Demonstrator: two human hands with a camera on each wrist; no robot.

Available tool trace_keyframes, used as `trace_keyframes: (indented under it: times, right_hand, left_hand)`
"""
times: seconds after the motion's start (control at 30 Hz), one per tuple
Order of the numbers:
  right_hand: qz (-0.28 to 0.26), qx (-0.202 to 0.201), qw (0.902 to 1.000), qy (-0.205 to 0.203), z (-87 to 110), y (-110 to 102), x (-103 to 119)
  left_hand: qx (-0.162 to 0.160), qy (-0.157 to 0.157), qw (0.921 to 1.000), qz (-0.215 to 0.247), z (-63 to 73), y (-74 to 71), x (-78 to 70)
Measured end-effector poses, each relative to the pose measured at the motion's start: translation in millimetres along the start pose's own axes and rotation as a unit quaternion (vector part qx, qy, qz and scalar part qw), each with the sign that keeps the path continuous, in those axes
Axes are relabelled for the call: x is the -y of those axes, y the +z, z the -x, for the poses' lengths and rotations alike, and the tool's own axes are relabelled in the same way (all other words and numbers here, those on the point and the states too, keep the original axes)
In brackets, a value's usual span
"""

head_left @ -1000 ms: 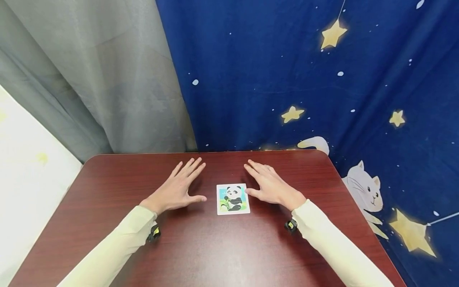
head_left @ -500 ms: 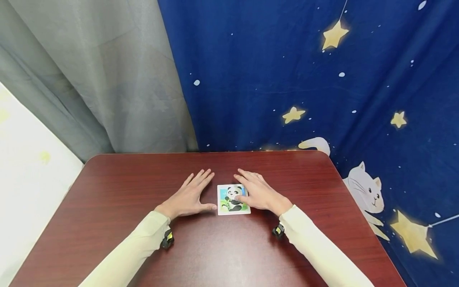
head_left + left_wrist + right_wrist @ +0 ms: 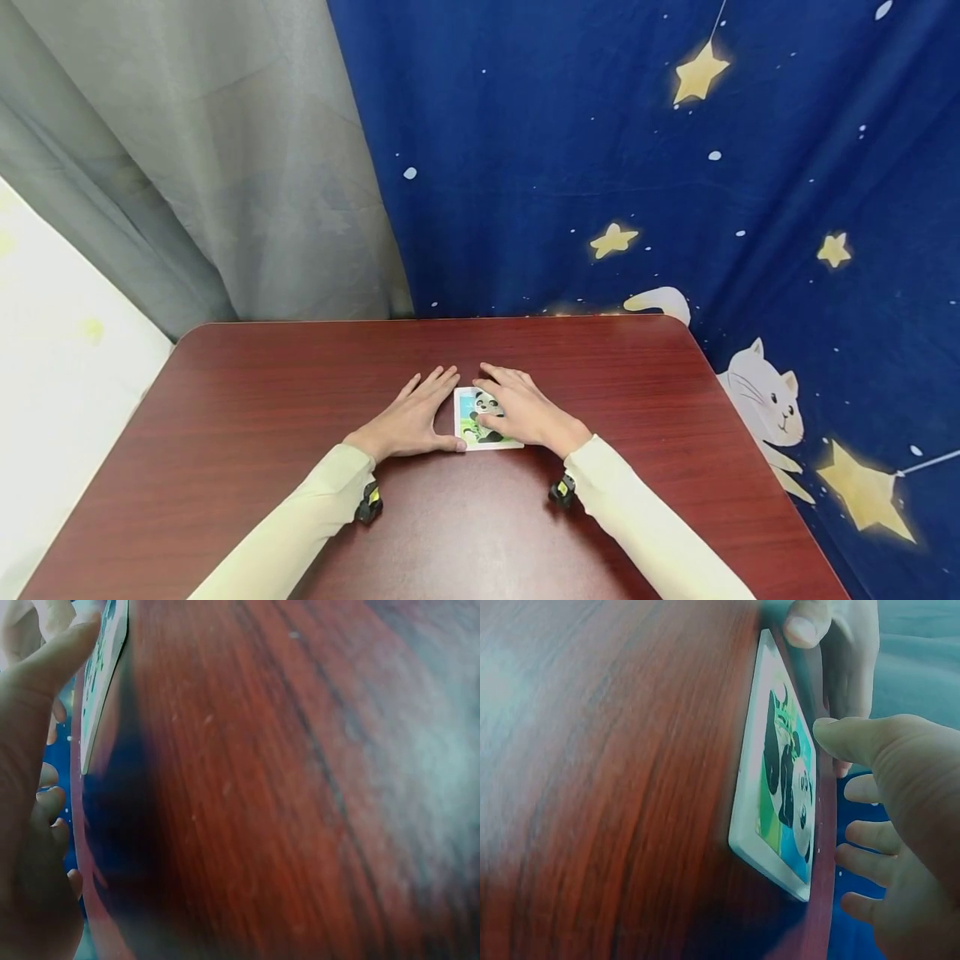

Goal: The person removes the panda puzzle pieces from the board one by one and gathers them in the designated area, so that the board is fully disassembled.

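The panda card [image 3: 784, 776] lies flat and face up on the dark red table [image 3: 468, 517], between the two hands, and the work on it appears to be at an early stage. The left hand [image 3: 411, 423] stands at the card's left edge, fingers extended and thumb spread wide, its tip at the near left corner; whether it touches cannot be determined. The right hand [image 3: 528, 414] is likewise spread, reaching over the card's right part, with its thumb above the printed picture (the right wrist view suggests a gap beneath it). Neither hand holds anything. What is done, on this evidence: both hands are placed about the card. What is left, in this inspector's judgement: any firm hold, and any handling that depends on one. The card's visible part shows no lift or tilt.
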State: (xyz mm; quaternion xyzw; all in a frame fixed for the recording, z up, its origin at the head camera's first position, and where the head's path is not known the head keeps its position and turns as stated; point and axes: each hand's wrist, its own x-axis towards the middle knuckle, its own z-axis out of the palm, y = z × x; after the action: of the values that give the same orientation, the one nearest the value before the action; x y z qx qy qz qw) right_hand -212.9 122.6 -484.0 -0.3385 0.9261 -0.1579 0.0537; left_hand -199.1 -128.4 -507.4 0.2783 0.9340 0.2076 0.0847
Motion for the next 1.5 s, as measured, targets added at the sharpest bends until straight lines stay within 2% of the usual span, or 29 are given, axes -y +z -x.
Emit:
trace_keyframes:
  times: [0.3, 1.0, 1.3, 1.5]
  right_hand:
    - [0.0, 0.006, 1.0, -0.002, -5.2, 11.8, -1.4]
    - [0.006, 0.008, 0.9999, -0.004, -12.9, 11.3, 8.3]
    - [0.009, 0.041, 0.9991, 0.004, -21.6, 5.4, 14.0]
    - [-0.006, 0.044, 0.999, 0.012, -25.8, 0.9, 16.5]
  left_hand:
    - [0.027, -0.012, 0.9995, -0.009, -4.1, 6.1, 2.7]
    - [0.024, -0.016, 0.9994, -0.018, -5.5, 7.7, 3.5]
    - [0.025, -0.014, 0.9996, -0.006, -7.5, 9.7, 4.5]
    - [0.025, -0.013, 0.9996, 0.0, -6.7, 8.7, 4.9]
